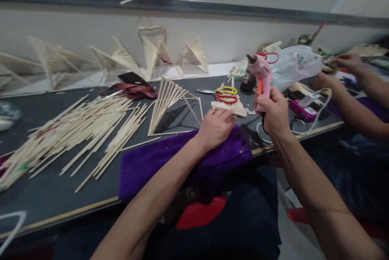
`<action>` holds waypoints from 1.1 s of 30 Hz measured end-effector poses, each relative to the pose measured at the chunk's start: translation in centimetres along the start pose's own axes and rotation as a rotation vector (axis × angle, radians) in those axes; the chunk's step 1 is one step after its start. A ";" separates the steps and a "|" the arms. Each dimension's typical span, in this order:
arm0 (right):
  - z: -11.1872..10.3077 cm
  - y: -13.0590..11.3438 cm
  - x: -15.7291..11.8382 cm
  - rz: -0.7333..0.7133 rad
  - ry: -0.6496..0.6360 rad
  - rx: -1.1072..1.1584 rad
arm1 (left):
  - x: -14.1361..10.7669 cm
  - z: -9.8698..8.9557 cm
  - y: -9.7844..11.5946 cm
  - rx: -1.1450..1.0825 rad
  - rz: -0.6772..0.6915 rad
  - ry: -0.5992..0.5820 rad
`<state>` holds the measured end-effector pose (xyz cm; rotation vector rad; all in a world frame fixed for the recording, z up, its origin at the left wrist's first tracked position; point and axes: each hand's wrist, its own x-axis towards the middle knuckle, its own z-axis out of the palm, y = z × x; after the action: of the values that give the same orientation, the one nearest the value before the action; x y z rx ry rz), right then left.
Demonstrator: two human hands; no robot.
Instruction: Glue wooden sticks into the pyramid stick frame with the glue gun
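Glue gun (265, 75) in right hand (276, 112); stick frame (161, 106) beside left hand (215, 128)

Leftward passage from the left hand (215, 128) is being blocked by the stick frame (161, 106) and loose sticks (88, 126), while room is being left between these sticks and the front edge of the table (54, 197).

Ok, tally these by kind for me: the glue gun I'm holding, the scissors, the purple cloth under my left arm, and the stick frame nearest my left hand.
Glue gun, in the right hand: 1
Scissors: 1 pair
Purple cloth: 1
Stick frame nearest the left hand: 1
Total: 4
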<state>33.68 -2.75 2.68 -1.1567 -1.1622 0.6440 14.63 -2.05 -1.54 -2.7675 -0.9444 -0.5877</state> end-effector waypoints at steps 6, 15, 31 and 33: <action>2.7 -0.1 -1.6 0.117 -0.214 0.169 | -8.6 -6.2 -1.0 -0.115 -0.160 0.240; 6.2 -1.0 -3.9 0.085 -0.254 0.193 | -13.3 -7.5 -9.9 -0.374 -0.849 0.569; 10.0 2.6 -7.4 -0.057 -0.467 -0.125 | -12.5 -3.8 -11.8 -0.290 -0.595 0.523; 10.1 2.7 -7.5 -0.071 -0.499 -0.155 | -12.4 -3.7 -11.7 -0.288 -0.581 0.523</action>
<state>22.23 -4.78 -2.90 -1.1079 -1.6922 0.8259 -2.68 -0.70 -3.01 -2.3029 -1.6103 -1.5428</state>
